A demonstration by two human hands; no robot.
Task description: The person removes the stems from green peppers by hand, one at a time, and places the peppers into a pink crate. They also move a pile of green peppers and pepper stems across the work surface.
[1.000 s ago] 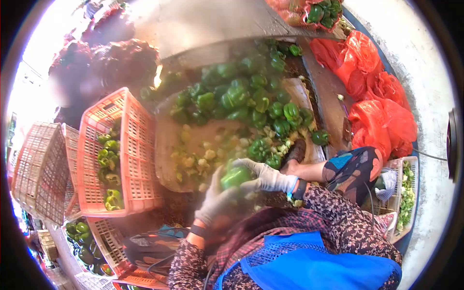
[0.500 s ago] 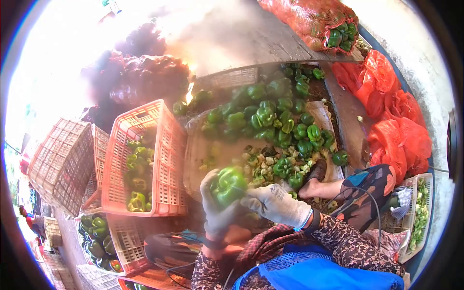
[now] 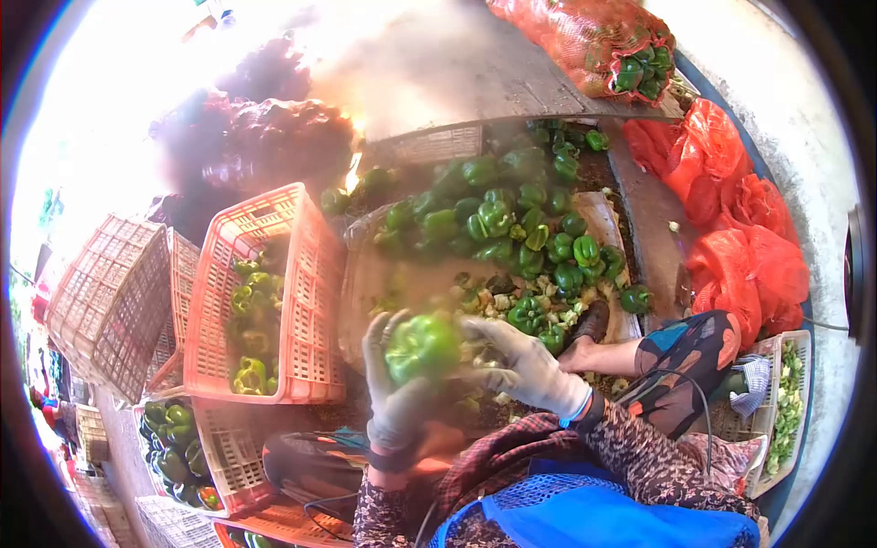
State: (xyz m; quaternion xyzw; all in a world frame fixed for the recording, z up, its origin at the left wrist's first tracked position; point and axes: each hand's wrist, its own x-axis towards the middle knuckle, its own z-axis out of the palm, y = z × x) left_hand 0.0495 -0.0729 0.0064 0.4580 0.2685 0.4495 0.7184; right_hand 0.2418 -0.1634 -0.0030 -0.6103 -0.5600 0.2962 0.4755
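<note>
A green bell pepper (image 3: 422, 349) is held up in my gloved left hand (image 3: 393, 402), with the fingers wrapped round its left side and underside. To the right of that pepper is my gloved right hand (image 3: 525, 365), its thumb and fingers spread toward the pepper; blur hides whether the fingertips touch it or hold anything small. Behind both hands lies a heap of green peppers (image 3: 493, 217), with pale trimmed scraps (image 3: 498, 303) at its near edge.
A pink crate (image 3: 312, 310) with green peppers stands at the left, beside tilted crates (image 3: 110, 292). Red mesh bags (image 3: 749, 265) lie at the right. A full mesh sack (image 3: 585, 46) rests at the top. A white crate (image 3: 797, 429) of trimmings is at the lower right.
My left hand and the pepper have moved slightly left. My right hand's fingers have opened from a pinch beside the pepper. The whole view has shifted a little.
</note>
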